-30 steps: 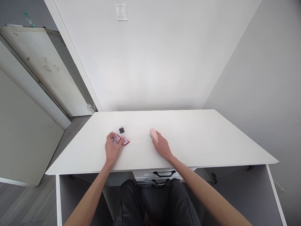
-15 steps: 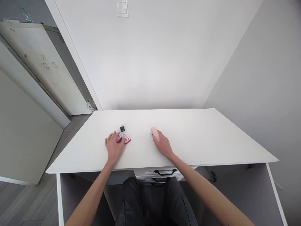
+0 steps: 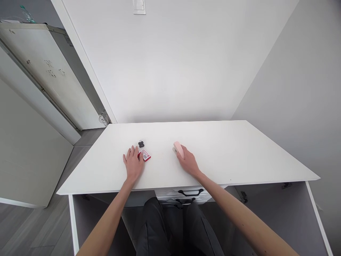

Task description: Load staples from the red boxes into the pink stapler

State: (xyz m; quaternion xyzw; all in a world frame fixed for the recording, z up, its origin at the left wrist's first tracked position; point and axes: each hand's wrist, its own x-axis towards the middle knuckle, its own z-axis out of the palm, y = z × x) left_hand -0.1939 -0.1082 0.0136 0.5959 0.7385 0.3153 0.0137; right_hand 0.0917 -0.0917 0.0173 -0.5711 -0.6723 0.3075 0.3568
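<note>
- Trousers: dark grey, softly creased, covering both knees at six o'clock.
- Seam: a thin line along the right trouser leg.
- Left hand and left forearm: bare, slender, towards seven o'clock.
- Right hand and right forearm: bare, towards five o'clock, the forearm dotted with small spots.

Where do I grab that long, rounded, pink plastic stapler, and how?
Probably around the middle of the pink stapler, from the near right, the side where the right hand comes in. Its narrow body slants away leftward, and its silvery underside part shows on the left, so the right looks smoother to hold.
</note>
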